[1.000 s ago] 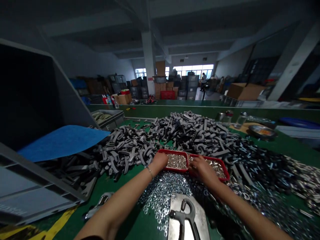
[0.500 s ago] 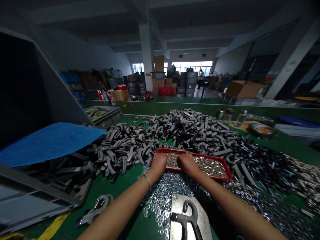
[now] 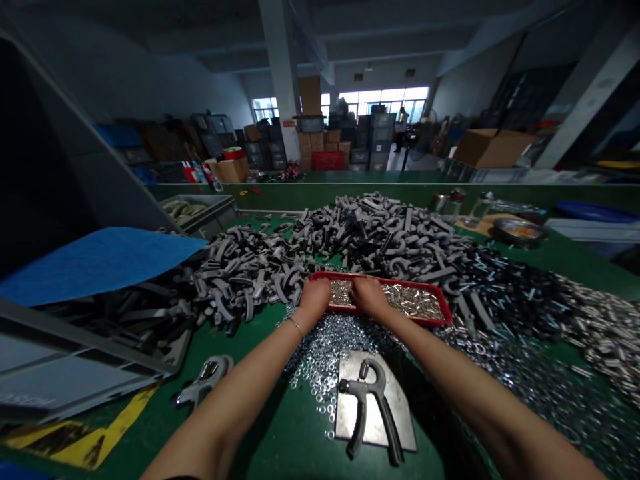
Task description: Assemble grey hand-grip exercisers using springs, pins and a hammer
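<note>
**Both hands at the left end of the red tray**

On the tabletop, right of the heap of grey curved parts [image 3: 250, 280], the left hand [image 3: 316, 297] rests on the rim of the red tray [image 3: 425, 322]. The right hand [image 3: 367, 295], just beside it, curls into the small metal pieces [image 3: 413, 301]. Whether either pinches one cannot be told. Advisable: steady the tray and take few pieces at a time.

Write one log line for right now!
left hand: at left end of red tray | right hand: on small metal parts in tray

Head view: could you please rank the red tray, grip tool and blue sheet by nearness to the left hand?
1. Red tray, right at the left hand.
2. Grip tool, below, nearer the wearer.
3. Blue sheet, far left.
</note>
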Demonstrator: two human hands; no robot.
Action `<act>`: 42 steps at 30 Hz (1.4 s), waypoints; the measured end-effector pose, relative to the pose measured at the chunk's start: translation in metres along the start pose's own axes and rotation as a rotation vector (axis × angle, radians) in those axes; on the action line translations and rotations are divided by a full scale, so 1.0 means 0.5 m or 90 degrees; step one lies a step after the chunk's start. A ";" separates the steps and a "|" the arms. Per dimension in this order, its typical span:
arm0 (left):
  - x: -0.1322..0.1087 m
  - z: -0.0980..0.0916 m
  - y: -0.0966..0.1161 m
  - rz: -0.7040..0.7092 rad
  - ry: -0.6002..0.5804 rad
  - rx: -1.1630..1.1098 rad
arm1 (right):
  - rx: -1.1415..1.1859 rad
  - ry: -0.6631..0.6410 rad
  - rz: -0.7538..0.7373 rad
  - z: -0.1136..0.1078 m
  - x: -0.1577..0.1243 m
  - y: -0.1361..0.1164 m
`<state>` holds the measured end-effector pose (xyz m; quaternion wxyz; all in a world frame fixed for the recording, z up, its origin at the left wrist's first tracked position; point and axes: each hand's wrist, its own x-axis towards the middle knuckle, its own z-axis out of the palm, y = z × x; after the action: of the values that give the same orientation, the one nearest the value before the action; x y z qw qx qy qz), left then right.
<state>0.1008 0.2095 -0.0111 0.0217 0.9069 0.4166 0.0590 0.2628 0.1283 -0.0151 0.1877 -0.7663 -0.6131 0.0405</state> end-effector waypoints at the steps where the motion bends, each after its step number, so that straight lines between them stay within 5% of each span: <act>1: 0.000 -0.002 -0.003 0.000 0.009 -0.021 | 0.028 0.009 0.011 0.000 0.002 -0.001; 5: -0.002 -0.031 -0.016 0.016 0.052 -0.139 | 0.175 0.047 0.050 -0.020 0.002 0.006; 8: -0.046 -0.054 -0.014 0.046 0.079 -0.248 | 0.311 0.061 0.069 -0.054 -0.036 0.018; 12: -0.199 -0.038 0.022 0.095 0.046 -0.373 | 0.480 0.034 0.105 -0.080 -0.180 0.027; 15: -0.316 -0.006 0.064 0.060 -0.047 -0.540 | 0.566 -0.001 0.153 -0.068 -0.309 0.024; 18: -0.369 0.010 0.099 0.042 -0.091 -0.565 | 0.625 -0.029 0.195 -0.049 -0.395 0.018; 25: -0.355 0.015 0.142 0.171 -0.041 -0.292 | 0.710 -0.067 0.223 -0.037 -0.448 0.008; 34: -0.373 0.053 0.135 0.323 0.053 -0.175 | 0.692 -0.098 0.216 -0.039 -0.447 -0.005; 37: -0.386 0.059 0.123 0.369 0.097 -0.161 | 0.560 -0.072 0.159 -0.033 -0.444 -0.009; 42: -0.406 0.063 0.113 0.419 0.131 -0.130 | 0.317 0.017 -0.067 -0.002 -0.445 -0.013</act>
<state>0.0163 0.0188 -0.0555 0.0497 0.9750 0.0939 0.1950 0.2027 -0.0831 -0.0493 0.3804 -0.6638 -0.6210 0.1702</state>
